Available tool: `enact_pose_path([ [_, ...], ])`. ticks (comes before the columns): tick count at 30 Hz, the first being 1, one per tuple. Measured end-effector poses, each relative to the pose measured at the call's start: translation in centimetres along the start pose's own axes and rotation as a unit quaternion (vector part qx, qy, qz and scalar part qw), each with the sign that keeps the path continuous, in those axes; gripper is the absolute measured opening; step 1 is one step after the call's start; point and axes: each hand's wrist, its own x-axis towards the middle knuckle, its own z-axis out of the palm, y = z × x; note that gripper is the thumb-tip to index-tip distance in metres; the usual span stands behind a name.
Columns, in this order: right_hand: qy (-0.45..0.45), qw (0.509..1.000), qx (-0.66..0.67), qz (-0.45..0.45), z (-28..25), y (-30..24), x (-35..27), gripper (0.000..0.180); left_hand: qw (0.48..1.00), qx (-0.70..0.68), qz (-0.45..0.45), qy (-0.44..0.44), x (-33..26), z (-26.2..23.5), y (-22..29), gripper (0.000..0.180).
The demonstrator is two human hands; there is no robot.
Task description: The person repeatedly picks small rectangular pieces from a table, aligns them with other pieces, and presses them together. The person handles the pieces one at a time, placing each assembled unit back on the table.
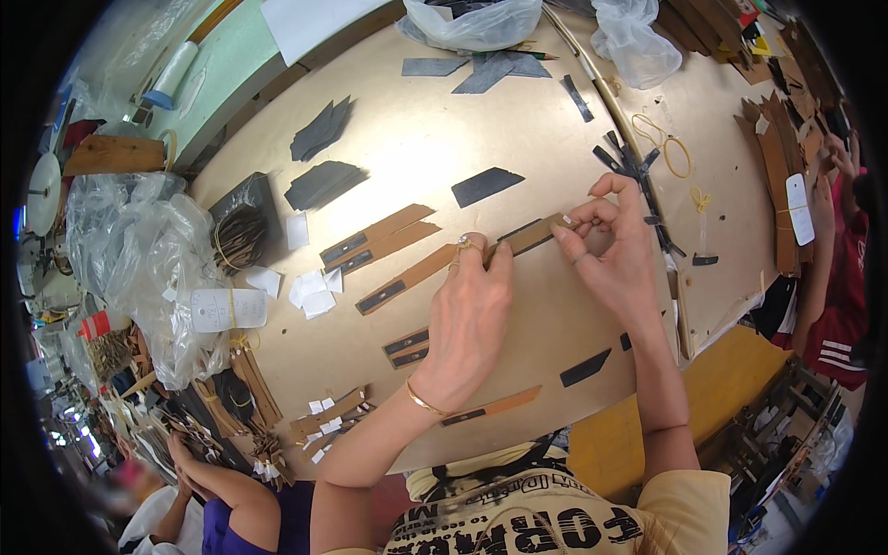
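Note:
A narrow brown strip (pixel 536 234), leather-like with a dark edge, lies across the middle of the table between my two hands. My left hand (pixel 470 319) bears down on its near end with bent fingers and the thumb alongside. At the far end, my right hand (pixel 610 242) pinches the tip between thumb and fingers, where a small whitish bit shows. Left of my left hand lie more brown strips (pixel 398 227) with black patches at one end. Beyond the strip is a black slanted piece (pixel 487 186); a smaller black piece (pixel 585 368) lies nearer me.
Small white paper pieces (pixel 314 292) and a dark block (pixel 245 208) with a banded bundle stand left. Stacked black pieces (pixel 324 183) lie farther back. Black strips (pixel 634 162) and a yellow rubber band (pixel 675 155) are right. Other people sit at both sides.

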Motion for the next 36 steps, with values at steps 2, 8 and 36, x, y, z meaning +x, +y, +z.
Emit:
enact_pose_path([
  [2, 0.003, 1.0, -0.007, -0.014, 0.1, 0.0, 0.0, 0.039, 1.0, -0.002, 0.001, 0.001, 0.0, 0.0, 0.0, 0.028],
  [8, 0.002, 0.994, -0.091, -0.066, 0.4, -0.5, -0.5, 0.016, 1.0, -0.011, -0.008, -0.018, 0.1, -0.1, -0.1, 0.03],
  [36, 0.037, 0.999, 0.019, -0.035, 0.7, 1.0, -0.8, 0.041, 1.0, -0.01, 0.004, -0.025, 0.2, -0.4, 0.2, 0.028],
])
